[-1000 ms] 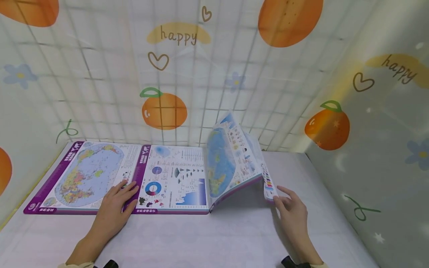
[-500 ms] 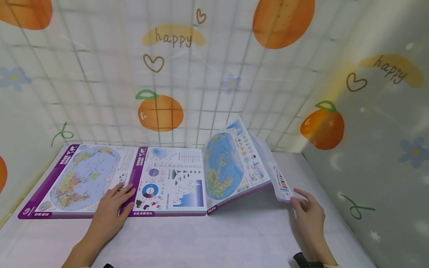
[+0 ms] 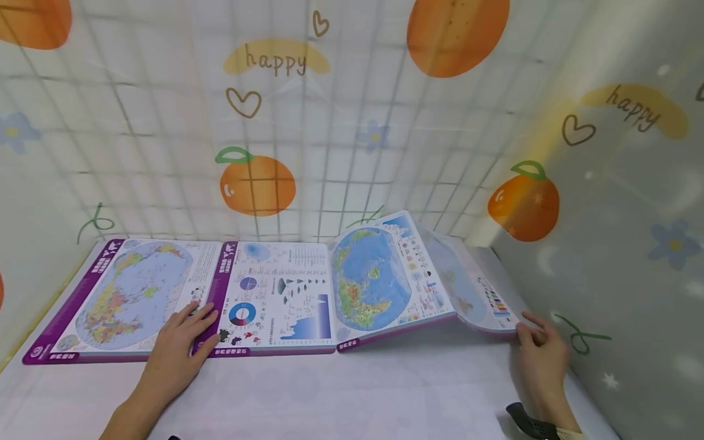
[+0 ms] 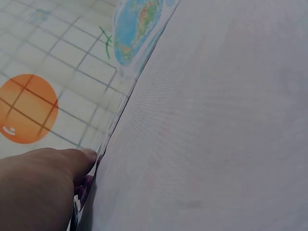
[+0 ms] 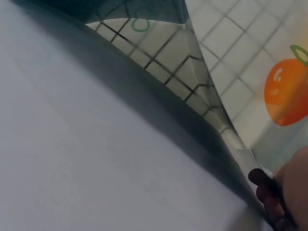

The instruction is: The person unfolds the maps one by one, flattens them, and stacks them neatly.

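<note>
A fold-out world map (image 3: 277, 293) with purple borders stretches across the table. Its two left panels lie flat, while a blue relief-map panel (image 3: 371, 281) slopes up from the table. The last panel (image 3: 467, 293), glossy with glare, angles down to the right. My left hand (image 3: 178, 345) rests with spread fingers over the purple strip between the flat panels; in the left wrist view that hand (image 4: 43, 187) is at the map's near edge. At the far right, my right hand (image 3: 544, 351) pinches the last panel's near corner. The right wrist view shows the fingers (image 5: 272, 202) partly.
A white cloth covers the table (image 3: 352, 397). Behind stands a sheer curtain (image 3: 352, 134) printed with oranges, over a wire grid. Another printed curtain (image 3: 627, 256) closes off the right side, near the right hand.
My right hand has moved right, drawing the last panel outward. The relief-map panel has lowered and flattened. My left hand stays on the map; the view has shifted slightly.
</note>
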{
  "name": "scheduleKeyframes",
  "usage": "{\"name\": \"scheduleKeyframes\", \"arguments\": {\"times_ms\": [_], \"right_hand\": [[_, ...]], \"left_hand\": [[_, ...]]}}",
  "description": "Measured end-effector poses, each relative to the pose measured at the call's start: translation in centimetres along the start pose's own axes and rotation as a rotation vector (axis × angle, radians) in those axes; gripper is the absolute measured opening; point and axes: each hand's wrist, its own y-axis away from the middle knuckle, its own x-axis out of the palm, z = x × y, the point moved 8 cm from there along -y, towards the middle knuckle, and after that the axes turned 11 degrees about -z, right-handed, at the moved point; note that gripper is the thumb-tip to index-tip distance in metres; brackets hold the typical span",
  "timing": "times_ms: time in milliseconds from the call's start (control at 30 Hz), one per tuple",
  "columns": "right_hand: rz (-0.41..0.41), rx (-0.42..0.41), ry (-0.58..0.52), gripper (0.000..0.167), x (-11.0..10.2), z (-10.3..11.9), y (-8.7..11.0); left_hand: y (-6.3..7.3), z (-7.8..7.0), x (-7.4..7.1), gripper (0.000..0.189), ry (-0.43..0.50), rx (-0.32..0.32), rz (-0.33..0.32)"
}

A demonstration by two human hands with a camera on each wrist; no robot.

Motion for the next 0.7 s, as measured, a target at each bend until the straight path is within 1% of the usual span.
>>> {"name": "scheduleKeyframes", "arguments": {"times_ms": [100,300,533,700], "right_hand": [[-0.006,0.006,0.0,0.045,-0.3,-0.4,-0.3],[-0.052,0.03,-0.003,0.045,-0.9,-1.1,-0.7],[-0.117,0.052,0.015,0.047,-1.3,-1.5,-1.0],[-0.14,0.056,0.011,0.048,-2.0,-1.6,-1.1]], "left_hand": [[0.0,0.0,0.0,0.054,-0.008,-0.013,0.01],[0.0,0.0,-0.1,0.056,-0.012,-0.02,0.011],[0.2,0.1,0.0,0.055,-0.015,-0.015,0.006],[0.1,0.0,-0.1,0.056,-0.016,-0.012,0.003]]}}
